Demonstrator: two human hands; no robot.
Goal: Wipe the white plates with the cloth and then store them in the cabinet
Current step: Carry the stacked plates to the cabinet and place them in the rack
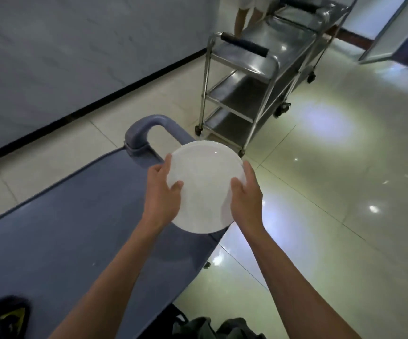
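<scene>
No readable text, label, brand, number or sign appears anywhere in this view.

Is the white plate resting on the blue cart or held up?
Held up: the left hand and right hand grip the white plate by opposite edges.

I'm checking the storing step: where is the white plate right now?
In the head view's centre, the white plate is held in the air between the left hand and right hand, above the blue cart's far end.

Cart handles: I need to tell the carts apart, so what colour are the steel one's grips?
Black grips, head view.
</scene>
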